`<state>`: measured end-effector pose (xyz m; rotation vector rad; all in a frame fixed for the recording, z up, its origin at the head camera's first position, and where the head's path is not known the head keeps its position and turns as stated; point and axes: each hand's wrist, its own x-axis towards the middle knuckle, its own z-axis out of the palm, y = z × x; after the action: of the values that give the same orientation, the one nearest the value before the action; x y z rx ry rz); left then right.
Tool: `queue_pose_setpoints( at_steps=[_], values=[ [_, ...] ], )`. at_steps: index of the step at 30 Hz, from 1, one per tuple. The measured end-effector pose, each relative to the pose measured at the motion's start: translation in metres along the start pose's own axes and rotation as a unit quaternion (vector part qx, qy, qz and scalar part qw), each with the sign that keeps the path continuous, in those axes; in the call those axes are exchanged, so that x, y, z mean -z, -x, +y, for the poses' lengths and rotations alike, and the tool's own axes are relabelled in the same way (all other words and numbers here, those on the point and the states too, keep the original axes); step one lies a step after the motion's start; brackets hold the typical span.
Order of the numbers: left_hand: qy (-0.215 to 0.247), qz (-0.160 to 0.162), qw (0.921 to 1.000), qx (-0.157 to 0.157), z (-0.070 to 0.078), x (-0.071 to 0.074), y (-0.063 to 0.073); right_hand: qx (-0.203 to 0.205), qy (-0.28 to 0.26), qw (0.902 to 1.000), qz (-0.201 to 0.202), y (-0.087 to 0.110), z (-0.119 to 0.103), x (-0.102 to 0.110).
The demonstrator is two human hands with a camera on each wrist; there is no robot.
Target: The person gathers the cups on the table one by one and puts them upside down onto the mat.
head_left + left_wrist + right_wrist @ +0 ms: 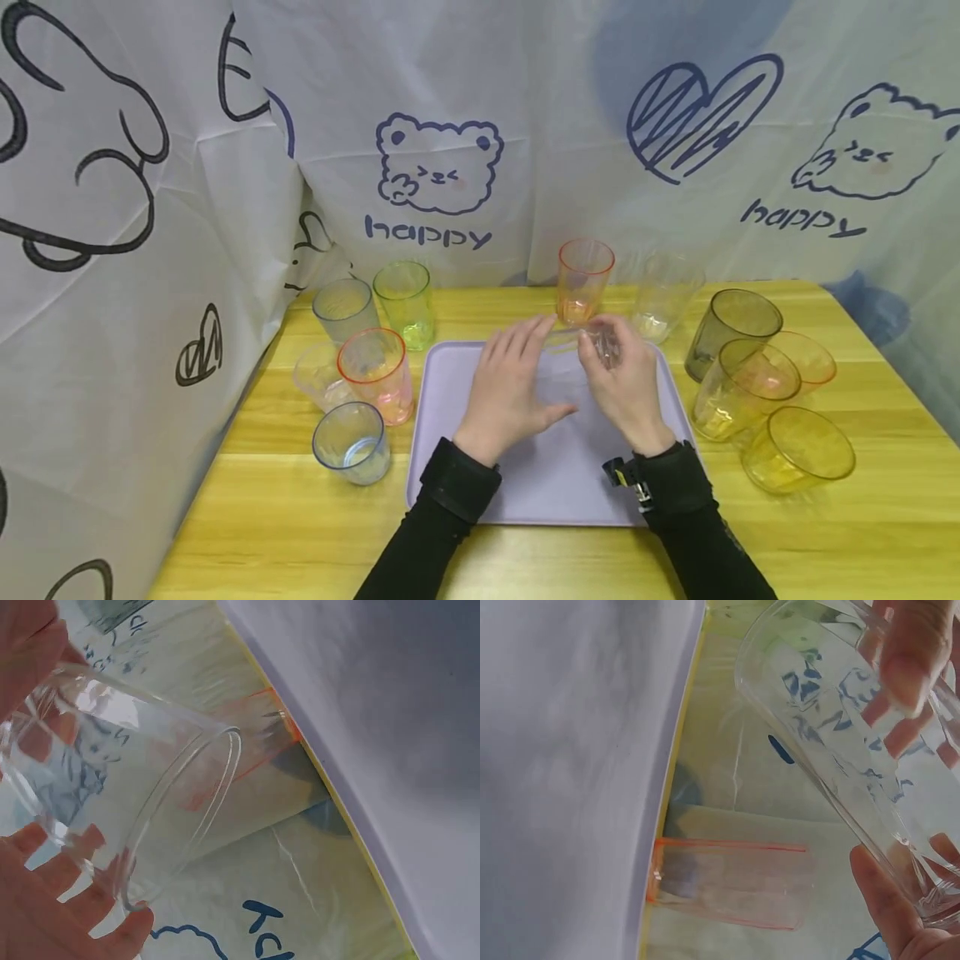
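Note:
Above the lilac tray (450, 417), a clear ribbed drinking glass (564, 338) is held tilted sideways between both hands. My right hand (626, 385) grips it near the base, with thumb and fingers on opposite sides of the clear glass (832, 750) in the right wrist view. My left hand (508, 390) has its fingers nearly straight and its thumb spread away. In the left wrist view, the left fingers (82, 904) lie along the outside of the clear glass (161, 761), fingertips right at the rim.
Behind the tray stand an orange glass (585, 283) and a tall clear glass (663, 300). Left of it are several glasses, among them a green one (405, 304) and a blue-rimmed one (352, 443). To the right stand a grey glass (731, 333), a yellow one (797, 450) and others.

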<state>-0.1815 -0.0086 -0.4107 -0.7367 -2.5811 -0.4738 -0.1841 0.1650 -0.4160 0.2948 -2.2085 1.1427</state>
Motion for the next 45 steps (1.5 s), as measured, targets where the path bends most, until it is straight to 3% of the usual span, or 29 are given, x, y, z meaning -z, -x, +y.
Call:
queue_pose_setpoints(
  at_steps=[5, 14, 24, 30, 34, 38, 45],
  values=[
    [-0.027, 0.001, 0.9995, -0.013, 0.005, -0.008, 0.002, 0.030, 0.030, 0.9991, 0.003, 0.002, -0.003, 0.000],
    [-0.007, 0.024, 0.9997, 0.000, 0.007, -0.013, 0.004, 0.065, 0.045, 0.9969, -0.004, 0.003, -0.011, -0.003],
    [0.020, 0.013, 0.9992, 0.032, 0.003, -0.014, 0.004, 0.086, 0.048, 0.9950, -0.018, 0.006, -0.017, -0.008],
    [0.062, 0.016, 0.9950, 0.077, -0.007, -0.015, 0.003, 0.065, -0.007, 0.9972, -0.037, 0.007, -0.017, -0.010],
    [0.100, 0.021, 0.9850, 0.139, -0.018, -0.016, 0.002, 0.025, -0.064, 0.9973, -0.028, 0.008, -0.014, -0.010],
    [0.145, 0.035, 0.9684, 0.200, -0.029, -0.014, 0.003, -0.019, -0.115, 0.9929, -0.027, 0.007, -0.011, -0.011],
    [0.207, 0.035, 0.9419, 0.262, -0.049, -0.009, 0.006, -0.044, -0.140, 0.9889, -0.024, 0.006, -0.008, -0.014]
  ],
)
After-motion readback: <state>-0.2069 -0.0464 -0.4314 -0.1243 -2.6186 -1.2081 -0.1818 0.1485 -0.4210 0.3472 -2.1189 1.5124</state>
